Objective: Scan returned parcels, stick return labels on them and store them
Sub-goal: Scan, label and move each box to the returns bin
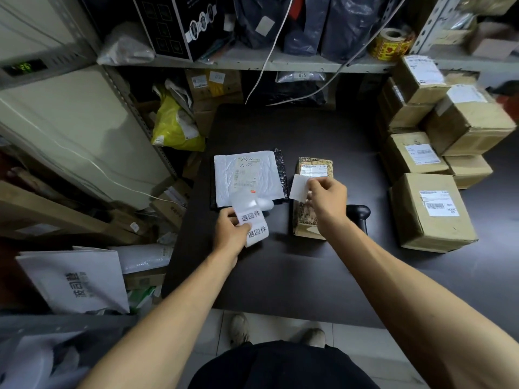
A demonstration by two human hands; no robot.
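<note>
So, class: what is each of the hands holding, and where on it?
Left hand grips the label strip at its left edge. Right hand pinches a peeled label by its right edge.

Your near stretch of the dark matte tabletop (280,276) lies open; stacked brown cardboard boxes (432,211) wall your right, and a black handheld scanner (361,216) stands just beside them.

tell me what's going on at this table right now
A person is labelling returned parcels at a dark table. The left hand grips a strip of return labels, and the right hand pinches one peeled label just above a small brown parcel; it is not stuck down yet. A white padded mailer lies beside it, a black scanner to the right.
</note>
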